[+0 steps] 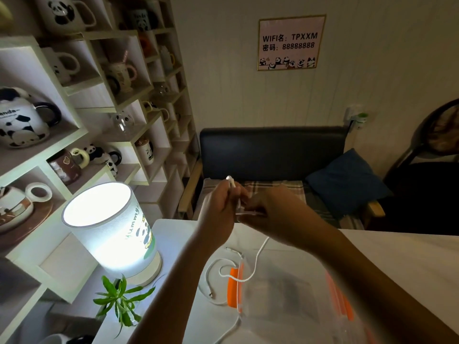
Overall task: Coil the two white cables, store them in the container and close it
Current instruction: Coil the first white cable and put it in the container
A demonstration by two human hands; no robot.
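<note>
While both hands work raised | left hand [218,202] pinches cable [258,256] plug | right hand [270,214] grips its coil | slack drops below right hand onto container [285,289] | second cable [211,271] under left forearm.

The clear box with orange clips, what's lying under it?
One white cable crosses the clear box's left edge by an orange clip, loops on the table and appears to run under it. Something dark blurs through the plastic; I cannot tell what.
</note>
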